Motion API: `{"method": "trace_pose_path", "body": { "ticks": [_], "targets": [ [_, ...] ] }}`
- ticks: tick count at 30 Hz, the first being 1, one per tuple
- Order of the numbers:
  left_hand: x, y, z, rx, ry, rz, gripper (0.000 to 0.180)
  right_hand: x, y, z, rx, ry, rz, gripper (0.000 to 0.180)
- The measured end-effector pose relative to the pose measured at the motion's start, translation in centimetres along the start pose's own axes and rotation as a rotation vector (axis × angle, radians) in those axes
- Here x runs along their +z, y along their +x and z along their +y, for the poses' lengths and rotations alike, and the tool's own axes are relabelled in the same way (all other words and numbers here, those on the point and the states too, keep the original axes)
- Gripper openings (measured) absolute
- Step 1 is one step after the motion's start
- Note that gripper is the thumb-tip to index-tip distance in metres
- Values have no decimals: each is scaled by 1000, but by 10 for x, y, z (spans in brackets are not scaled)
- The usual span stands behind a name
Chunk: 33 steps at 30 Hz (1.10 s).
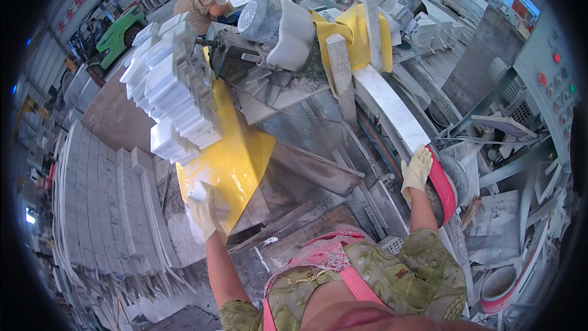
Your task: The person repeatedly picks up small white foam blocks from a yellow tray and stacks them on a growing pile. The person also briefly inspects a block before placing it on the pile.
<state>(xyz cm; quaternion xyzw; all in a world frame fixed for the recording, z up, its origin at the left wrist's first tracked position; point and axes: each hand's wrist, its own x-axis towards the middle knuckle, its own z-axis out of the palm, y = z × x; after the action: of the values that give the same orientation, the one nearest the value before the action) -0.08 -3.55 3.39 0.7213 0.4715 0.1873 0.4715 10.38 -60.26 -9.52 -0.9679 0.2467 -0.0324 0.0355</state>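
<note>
My left hand, in a cream rubber glove, is at the near end of a wet yellow sheet. Its fingers close round a small white stone piece, partly hidden by the glove. Beyond it rises a leaning stack of white stone tiles. On the right, my gloved right hand lies with fingers stretched out, touching the near end of a long white stone strip. That strip runs along a narrow conveyor, whose red belt curves round beside the hand.
Long grey-white stone strips are stacked at the left. Motors and a yellow cloth stand over the conveyor. A control panel hangs at the right above stone offcuts. Far off are a person and a green forklift.
</note>
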Motion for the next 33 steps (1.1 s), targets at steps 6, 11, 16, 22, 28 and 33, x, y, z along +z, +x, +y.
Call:
{"method": "trace_pose_path", "body": {
  "ticks": [6, 11, 16, 22, 28, 33],
  "targets": [
    [0, 18, -26, 128, -46, 18, 75, 12, -4, 6, -35, -44, 96, 99],
    [4, 30, -42, 91, -96, -84, 83, 15, 3, 23, -60, -37, 88, 82],
    [1, 27, -34, 111, -55, -83, 81, -24, 21, 77, -255, 430, 114, 50],
    [0, 11, -30, 75, -181, -60, 82, -45, 40, 79, -682, 98, 73, 76],
    [3, 26, -41, 84, 36, 53, 70, -15, 74, 43, -722, -151, 139, 83],
    [6, 35, -35, 148, 352, 168, 72, -21, 86, 57, -703, 149, 33, 69]
  ]
}}
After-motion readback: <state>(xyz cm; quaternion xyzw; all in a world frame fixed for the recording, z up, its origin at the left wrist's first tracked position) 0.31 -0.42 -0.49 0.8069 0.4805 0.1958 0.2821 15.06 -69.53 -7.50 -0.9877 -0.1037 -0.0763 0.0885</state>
